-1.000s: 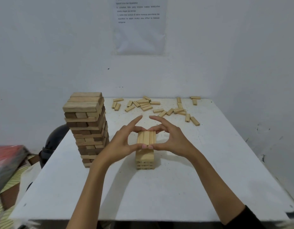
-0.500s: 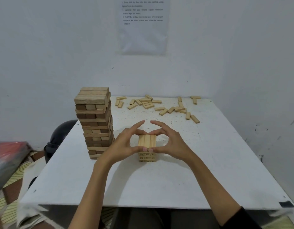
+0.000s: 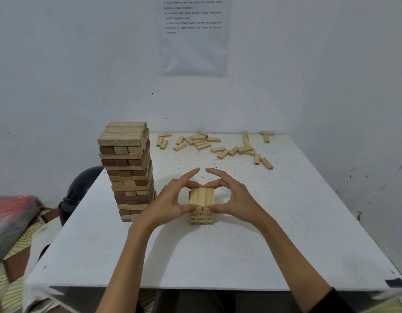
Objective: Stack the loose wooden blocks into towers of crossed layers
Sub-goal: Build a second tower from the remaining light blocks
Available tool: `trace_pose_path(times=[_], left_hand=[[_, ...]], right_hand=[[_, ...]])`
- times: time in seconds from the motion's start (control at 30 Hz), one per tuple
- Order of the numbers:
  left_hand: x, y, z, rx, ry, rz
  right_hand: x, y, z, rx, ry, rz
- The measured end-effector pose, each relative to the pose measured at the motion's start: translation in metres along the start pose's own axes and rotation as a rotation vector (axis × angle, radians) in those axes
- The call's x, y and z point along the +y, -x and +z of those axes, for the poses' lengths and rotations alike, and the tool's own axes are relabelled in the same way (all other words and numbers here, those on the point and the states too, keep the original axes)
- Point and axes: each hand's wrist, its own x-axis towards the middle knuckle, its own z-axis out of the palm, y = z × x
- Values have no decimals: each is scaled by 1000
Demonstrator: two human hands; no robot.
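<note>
Squaring flush the top layer of the small tower (image 3: 201, 197): left hand (image 3: 170, 201) and right hand (image 3: 235, 201) pinching it between thumbs and curled fingers (image 3: 214, 185), index tips lifted clear

Plain white-walled room, table (image 3: 218, 256), posted instruction sheet (image 3: 194, 41)

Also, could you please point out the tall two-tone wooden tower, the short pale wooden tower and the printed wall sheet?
tall two-tone wooden tower (image 3: 125, 170): head view, front face.
short pale wooden tower (image 3: 201, 196): head view, top layer.
printed wall sheet (image 3: 195, 53): head view, blank lower part.
</note>
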Motion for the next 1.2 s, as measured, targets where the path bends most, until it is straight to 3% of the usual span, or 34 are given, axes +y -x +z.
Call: trace_pose_path(times=[0.2,0.4,0.73,0.9,1.1,1.2], left_hand=[[0,-1,-4,-31,37,-6],[14,-14,-2,100,138,77],[21,-103,-14,122,124,95],[0,-162,-21,135,104,-4],[-55,-229,-21,132,-128,-278],[-78,-248,-19,81,-180,-302]], right_hand=[[5,-2,-1,-31,22,-22],[2,-12,-19,-16,-35,-34],[20,-78,-47,85,-103,-13],[48,-137,-54,81,-61,3],[89,-214,-53,37,107,25],[103,-242,-53,29,206,3]])
